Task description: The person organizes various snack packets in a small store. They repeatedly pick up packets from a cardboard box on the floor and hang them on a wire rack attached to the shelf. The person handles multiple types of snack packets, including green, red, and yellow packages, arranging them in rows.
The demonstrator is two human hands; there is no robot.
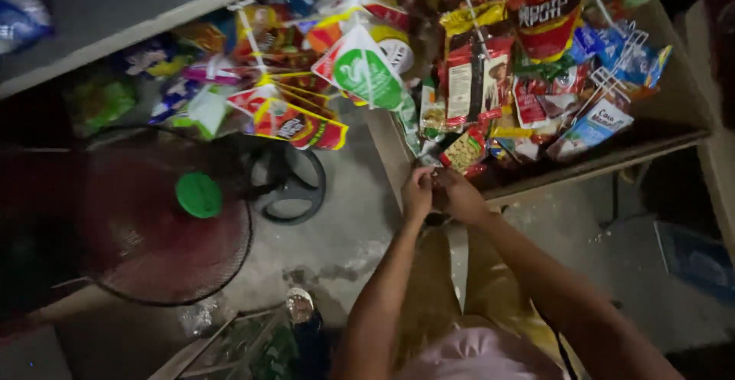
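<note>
Pink cloth (478, 353) fills the bottom edge, closest to the lens, and both bare forearms climb away from it toward the middle of the view. Left hand (417, 194) and right hand (459, 194) meet there, pressed knuckle to knuckle, fingers curled tight around something small pinched between them; it is too dark and hidden to say what it is. They work right at the front lip of a wooden bin (612, 162) heaped with bright snack packets (536, 104), and a small tan packet (463, 150) lies just above the fingertips. Strips of sachets dangle overhead, a white one with a green circle (364, 70) hanging up and left of the hands. Over on the left, a standing fan with a green hub (198, 194) sits on the concrete floor (344, 234), well apart from both hands
</note>
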